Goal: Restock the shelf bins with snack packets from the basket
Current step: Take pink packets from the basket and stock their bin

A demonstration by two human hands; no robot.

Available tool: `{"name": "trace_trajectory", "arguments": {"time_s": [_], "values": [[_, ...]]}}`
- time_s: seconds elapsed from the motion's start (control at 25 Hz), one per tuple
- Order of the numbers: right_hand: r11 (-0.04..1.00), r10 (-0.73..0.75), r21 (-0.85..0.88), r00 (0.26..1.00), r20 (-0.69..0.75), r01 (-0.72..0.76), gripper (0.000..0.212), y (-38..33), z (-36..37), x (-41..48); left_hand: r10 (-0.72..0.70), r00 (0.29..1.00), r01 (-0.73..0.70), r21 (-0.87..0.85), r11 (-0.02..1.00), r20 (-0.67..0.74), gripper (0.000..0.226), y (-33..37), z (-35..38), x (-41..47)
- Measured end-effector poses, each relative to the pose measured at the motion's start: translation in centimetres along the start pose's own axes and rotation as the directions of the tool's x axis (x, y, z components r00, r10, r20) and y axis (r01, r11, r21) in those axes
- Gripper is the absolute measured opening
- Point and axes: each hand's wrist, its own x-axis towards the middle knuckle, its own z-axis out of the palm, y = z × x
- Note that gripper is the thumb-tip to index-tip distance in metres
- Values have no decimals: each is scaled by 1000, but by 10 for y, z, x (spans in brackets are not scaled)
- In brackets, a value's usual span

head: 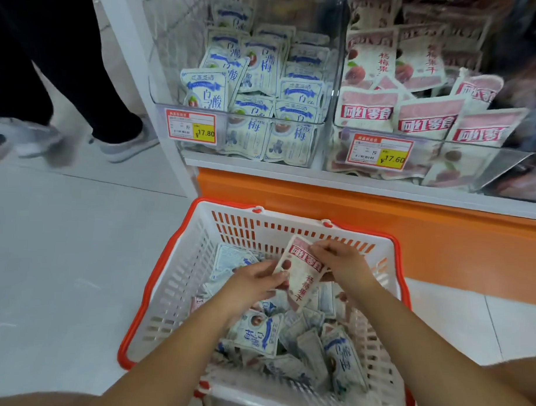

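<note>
Forearms: two bare arms are coming in from the bottom edge and meeting at centre frame.
Left hand: curling round the left edge of the pink packet, thumb pressing on its printed face.
Right hand: pinching the packet's upper right edge, fingers bent over it.
Position: the packet is being held between both hands at centre frame, above the pile in the basket.
Long axis: running nearly up and down the frame, leaning a little; the header end is pointing toward the basket's far wall and the shelf, and the printed face is turning up toward the camera.
Look: a flat, rectangular off-white pouch with a pink band, bold red-boxed characters, a column of red characters and dark red fruit pictures.
Basket build: white plastic with slotted lattice walls, an orange rim and handles, sitting on the floor in the lower centre.
Blue packets: lying jumbled in the basket, crinkled pouches with blue lettering.
Left bin: clear plastic, upper centre, holding matching blue pouches.
Right bin: clear plastic, upper right, holding matching pink pouches.
Price tags: red and yellow, clipped to both bin fronts.
Shelf base: glossy orange panel behind the basket.
Passer-by's shoe: grey, blurring at upper left under dark trousers.
</note>
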Motion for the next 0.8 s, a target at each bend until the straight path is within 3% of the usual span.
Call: {"name": "trace_trajectory", "arguments": {"time_s": [0.08, 0.2, 0.28, 0.48, 0.56, 0.8], "values": [[993, 3, 119, 1000, -13, -1, 15, -5, -8, -10, -23, 1000, 26, -179, 984, 20, 29, 7, 9, -2], [966, 39, 255, 999, -14, -34, 21, -10, -15, -14, 0, 999, 13, -244, 970, 53, 20, 17, 17, -6], [947, 55, 313, 996, 66, -73, 31, -11, -18, -17, 14, 999, -2, -278, 960, 43, 18, 22, 22, -9], [966, 38, 245, 984, 176, -81, 32, -11, -14, -28, 12, 1000, -22, -393, 919, -27, 20, 31, 29, -14], [971, -9, 239, 990, 143, -26, 27, -15, -16, -32, 39, 999, -42, -357, 933, -16, 24, 38, 30, -17], [980, -117, 169, 993, 33, 109, 16, -28, -26, -43, 141, 990, -141, -2, 990, 12, 33, 63, 37, -30]]}}
